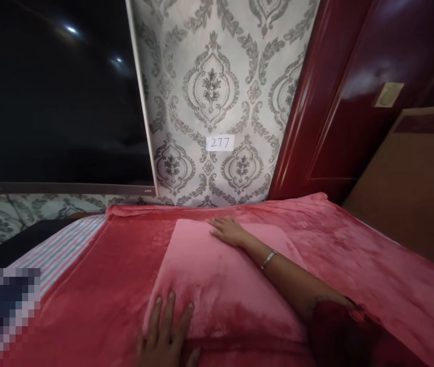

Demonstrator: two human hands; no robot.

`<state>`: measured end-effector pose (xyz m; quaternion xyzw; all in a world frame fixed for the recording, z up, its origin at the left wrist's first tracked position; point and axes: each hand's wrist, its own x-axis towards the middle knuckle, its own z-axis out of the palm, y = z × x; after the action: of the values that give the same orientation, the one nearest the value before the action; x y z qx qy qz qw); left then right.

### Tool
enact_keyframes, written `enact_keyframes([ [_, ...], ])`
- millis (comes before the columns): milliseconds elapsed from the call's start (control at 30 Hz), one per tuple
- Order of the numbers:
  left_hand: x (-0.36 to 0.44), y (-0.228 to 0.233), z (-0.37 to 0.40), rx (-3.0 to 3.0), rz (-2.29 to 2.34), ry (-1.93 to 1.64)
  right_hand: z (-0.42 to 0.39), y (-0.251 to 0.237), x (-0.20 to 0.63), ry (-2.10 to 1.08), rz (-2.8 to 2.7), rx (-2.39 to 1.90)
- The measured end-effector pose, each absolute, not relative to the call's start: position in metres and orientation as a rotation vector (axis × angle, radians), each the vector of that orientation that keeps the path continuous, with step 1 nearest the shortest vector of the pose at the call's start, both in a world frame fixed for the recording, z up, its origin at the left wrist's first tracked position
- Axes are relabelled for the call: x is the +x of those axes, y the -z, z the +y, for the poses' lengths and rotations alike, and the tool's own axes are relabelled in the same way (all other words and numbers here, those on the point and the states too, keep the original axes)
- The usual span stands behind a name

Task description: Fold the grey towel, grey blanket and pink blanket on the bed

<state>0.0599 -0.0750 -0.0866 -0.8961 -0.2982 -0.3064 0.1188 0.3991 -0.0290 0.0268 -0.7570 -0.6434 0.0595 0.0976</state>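
A folded pink fleece cloth lies flat on a red fleece blanket that covers the bed. My left hand rests palm down on the near left corner of the folded cloth, fingers spread. My right hand lies flat on the cloth's far edge, fingers pointing left. A silver bangle sits on that wrist. Neither hand grips anything.
A striped sheet shows at the bed's left side. Behind the bed stands a patterned wall with a small label reading 277. A dark window is at left, a red door and brown headboard at right.
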Motion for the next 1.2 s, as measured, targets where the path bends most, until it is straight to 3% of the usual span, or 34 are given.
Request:
enact_keyframes([
  [333,0.06,0.059,-0.086,-2.639,-0.786,0.976,-0.161,-0.033,0.494,-0.108,-1.222,-2.748],
  [567,0.061,0.051,-0.093,-2.704,-0.833,0.909,-0.217,-0.005,0.406,0.054,-1.663,-2.312],
  [833,0.062,0.042,-0.095,-2.872,-0.953,0.92,-0.288,0.054,0.432,-0.062,-1.249,-2.077],
  [1033,0.042,0.019,-0.081,-2.959,-1.66,1.44,-0.33,0.046,0.416,-0.273,-1.081,-1.897],
  [1200,0.037,-0.001,-0.043,-3.046,-2.234,1.613,-0.333,0.044,0.401,-0.306,-0.959,-1.904],
])
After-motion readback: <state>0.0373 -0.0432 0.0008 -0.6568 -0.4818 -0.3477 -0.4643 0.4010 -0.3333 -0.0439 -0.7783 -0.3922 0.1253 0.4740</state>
